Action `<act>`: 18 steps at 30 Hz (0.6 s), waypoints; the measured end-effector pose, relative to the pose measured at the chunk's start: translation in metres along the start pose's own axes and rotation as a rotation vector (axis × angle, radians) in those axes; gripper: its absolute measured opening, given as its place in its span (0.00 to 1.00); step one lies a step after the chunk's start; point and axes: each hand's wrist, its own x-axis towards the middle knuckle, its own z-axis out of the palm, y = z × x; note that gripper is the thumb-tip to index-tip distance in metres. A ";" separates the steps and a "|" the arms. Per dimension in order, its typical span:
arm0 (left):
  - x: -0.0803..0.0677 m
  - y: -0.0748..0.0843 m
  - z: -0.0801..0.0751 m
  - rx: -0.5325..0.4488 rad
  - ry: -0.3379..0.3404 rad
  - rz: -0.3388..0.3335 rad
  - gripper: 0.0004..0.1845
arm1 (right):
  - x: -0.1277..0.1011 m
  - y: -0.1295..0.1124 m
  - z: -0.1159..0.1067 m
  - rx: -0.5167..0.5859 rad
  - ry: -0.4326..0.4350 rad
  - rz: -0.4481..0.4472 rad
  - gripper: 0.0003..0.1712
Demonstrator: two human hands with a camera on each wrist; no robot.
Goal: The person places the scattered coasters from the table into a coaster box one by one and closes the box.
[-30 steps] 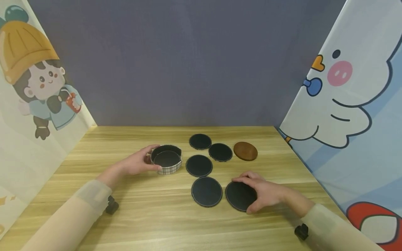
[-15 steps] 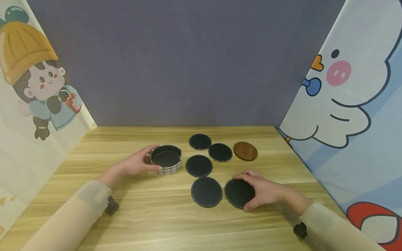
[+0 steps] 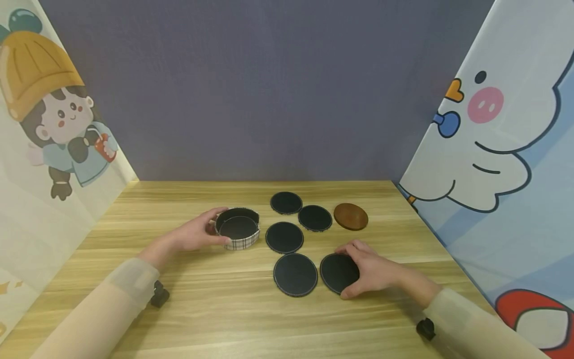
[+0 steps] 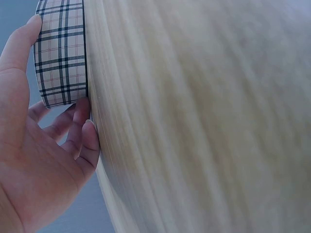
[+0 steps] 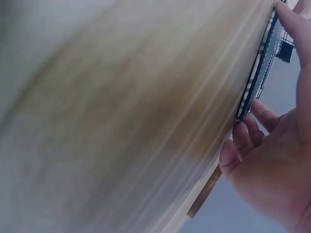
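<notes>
My left hand (image 3: 193, 234) grips a round, low coaster holder (image 3: 243, 243) from its left side, thumb at the front and fingers behind. Black inside, it has a notch in its right wall; the left wrist view shows the plaid outer wall (image 4: 60, 53). My right hand (image 3: 374, 271) holds a round black coaster (image 3: 337, 273) by its edges, thumb at the near side and fingers at the far side. The palm covers its right part. Edge-on in the right wrist view, the held coaster (image 5: 257, 65) lies close along the table. Just left of it is another black coaster (image 3: 295, 274).
More black coasters lie between the hands and farther back: one in the middle (image 3: 284, 237), one behind it (image 3: 286, 202), one to the right (image 3: 315, 218). A brown wooden disc (image 3: 351, 216) sits at the back right. Printed panels (image 3: 493, 164) flank the wooden table (image 3: 215, 319).
My right hand has slid a little to the left with the black coaster, bringing it nearer the coaster beside it. The left hand and the holder have stayed put.
</notes>
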 end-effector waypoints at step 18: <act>0.001 -0.002 0.000 0.018 0.003 -0.005 0.59 | 0.000 0.009 -0.002 0.032 -0.004 0.016 0.62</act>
